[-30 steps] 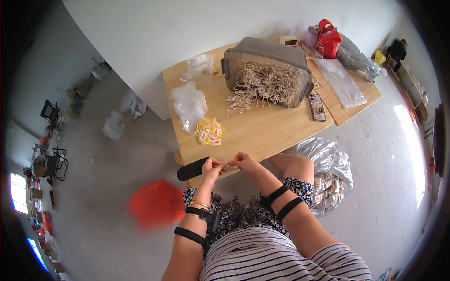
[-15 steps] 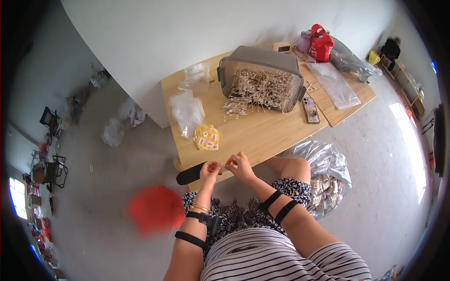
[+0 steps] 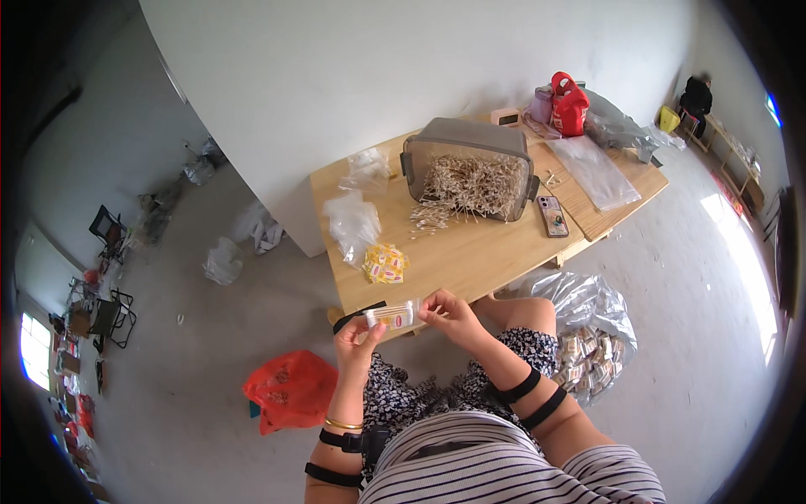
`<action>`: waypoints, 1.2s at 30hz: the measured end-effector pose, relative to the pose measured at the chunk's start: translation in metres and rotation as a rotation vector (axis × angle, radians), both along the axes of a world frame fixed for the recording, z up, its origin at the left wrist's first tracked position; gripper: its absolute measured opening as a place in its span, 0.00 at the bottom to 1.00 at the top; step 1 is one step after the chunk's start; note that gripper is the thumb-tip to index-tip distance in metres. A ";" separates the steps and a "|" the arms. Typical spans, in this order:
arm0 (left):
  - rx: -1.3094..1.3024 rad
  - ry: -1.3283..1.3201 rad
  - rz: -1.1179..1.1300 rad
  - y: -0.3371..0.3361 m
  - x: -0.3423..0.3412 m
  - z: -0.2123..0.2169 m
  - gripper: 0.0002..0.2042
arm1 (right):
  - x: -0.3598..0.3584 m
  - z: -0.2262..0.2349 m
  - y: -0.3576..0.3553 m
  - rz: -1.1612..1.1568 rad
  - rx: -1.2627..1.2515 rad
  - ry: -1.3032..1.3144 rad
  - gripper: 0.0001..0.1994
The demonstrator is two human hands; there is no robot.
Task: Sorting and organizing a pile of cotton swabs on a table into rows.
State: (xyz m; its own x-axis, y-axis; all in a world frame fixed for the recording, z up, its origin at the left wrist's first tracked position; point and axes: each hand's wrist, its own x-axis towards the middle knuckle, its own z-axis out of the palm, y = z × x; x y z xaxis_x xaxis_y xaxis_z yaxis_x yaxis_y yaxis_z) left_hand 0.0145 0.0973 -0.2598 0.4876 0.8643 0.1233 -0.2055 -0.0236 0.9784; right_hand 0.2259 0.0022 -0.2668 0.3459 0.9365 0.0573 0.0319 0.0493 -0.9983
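Left hand (image 3: 354, 344) and right hand (image 3: 453, 319) have moved farther apart since the earlier frame, and a small clear packet of cotton swabs (image 3: 391, 316) now shows broadside between them, above the near table edge. Left hand: gripping the packet's left end, thumb across the front. Right hand: fingers pinched narrow at the packet's clear right end. Wooden table (image 3: 470, 260), bearing the following: one grey lidless tub (image 3: 470, 134), tipped on its side, filled with loose swabs (image 3: 478, 185) — some spilled at its mouth; one pile of yellow-and-white labels (image 3: 386, 264), nearest the hands; clear plastic bags (image 3: 351, 225), left of the tub; one phone (image 3: 552, 217), to its right; one red bag (image 3: 569, 107), far right corner. Floor, right: one silver bag (image 3: 579, 298), open, holding many filled packets (image 3: 592, 357). Floor, left: one red plastic bag (image 3: 294, 386) — crumpled.
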 end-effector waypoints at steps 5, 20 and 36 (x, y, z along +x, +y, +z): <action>0.380 0.096 0.059 -0.031 0.001 0.073 0.10 | -0.016 0.009 -0.013 0.181 0.118 0.049 0.09; 1.110 0.244 0.082 -0.066 0.003 0.133 0.14 | -0.030 0.032 -0.025 0.466 0.303 0.479 0.08; 1.045 0.439 -0.029 -0.073 0.009 0.132 0.27 | 0.044 0.031 -0.045 0.203 0.398 0.643 0.12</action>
State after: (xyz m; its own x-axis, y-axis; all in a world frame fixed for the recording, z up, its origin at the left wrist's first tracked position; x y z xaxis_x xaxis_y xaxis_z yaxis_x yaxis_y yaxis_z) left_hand 0.0232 0.0246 -0.1283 0.6849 0.4257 0.5914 0.1371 -0.8724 0.4692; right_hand 0.2700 -0.0430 -0.2355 0.2489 0.9360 0.2488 -0.5946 0.3504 -0.7237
